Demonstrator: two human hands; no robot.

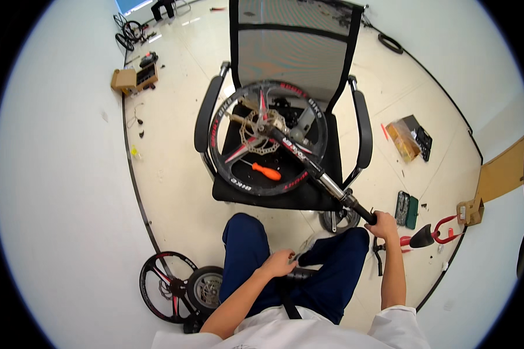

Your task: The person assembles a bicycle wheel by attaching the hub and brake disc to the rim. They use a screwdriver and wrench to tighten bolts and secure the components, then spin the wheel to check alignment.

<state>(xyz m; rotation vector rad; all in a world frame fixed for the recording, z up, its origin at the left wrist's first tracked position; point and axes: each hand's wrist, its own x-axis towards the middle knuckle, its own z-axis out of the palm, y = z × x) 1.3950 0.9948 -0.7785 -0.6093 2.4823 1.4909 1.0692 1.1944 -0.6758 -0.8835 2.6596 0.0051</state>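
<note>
In front of me an office chair (291, 61) with a mesh back and black armrests carries a black-and-red bicycle wheel (236, 153) with a brake disc (251, 141). A suspension fork (332, 187) runs from the wheel's hub past the seat's front right edge toward me. My right hand (383, 224) is closed around the black end of this fork. An orange-handled screwdriver (266, 171) shows through the spokes, on the seat. My left hand (279, 263) is over my lap, between my knees, its fingers curled; what they hold, if anything, I cannot make out.
Another spoked wheel (148, 296) and a smaller wheel (206, 287) lie by my left leg. On the right are a green tool case (412, 212), a dark saddle (422, 237) with red frame parts, and a box (403, 139). An open cardboard box (124, 80) stands far left.
</note>
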